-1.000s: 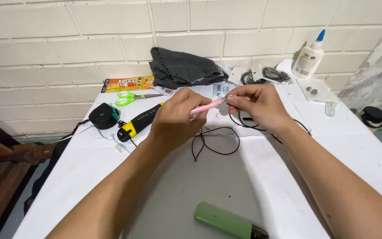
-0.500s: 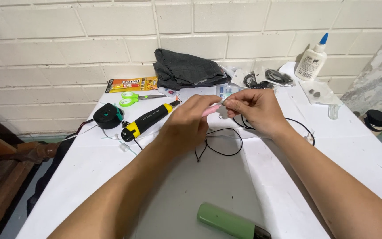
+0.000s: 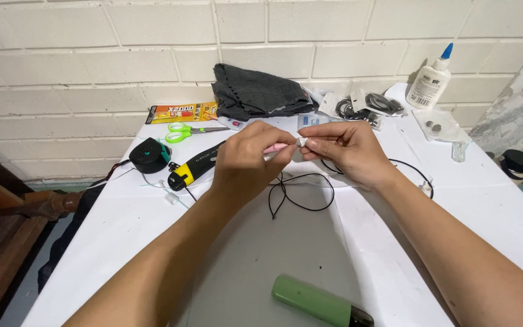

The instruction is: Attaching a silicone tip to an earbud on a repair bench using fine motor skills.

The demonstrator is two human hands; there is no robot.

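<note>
White counter point(image 3: 122, 242), cluttered along the wall edge.
On it: green scissors point(image 3: 186, 131), yellow-black screwdriver point(image 3: 195, 166), dark folded cloth point(image 3: 258, 94), glue bottle point(image 3: 429, 82), black cord loop point(image 3: 301, 194), green case point(image 3: 319, 303) near front.

Pink slim tool point(image 3: 276, 147): you are holding it level above the surface, tip meeting a small white piece point(image 3: 301, 142). Black cord point(image 3: 301, 192): lying looped beneath.
</note>
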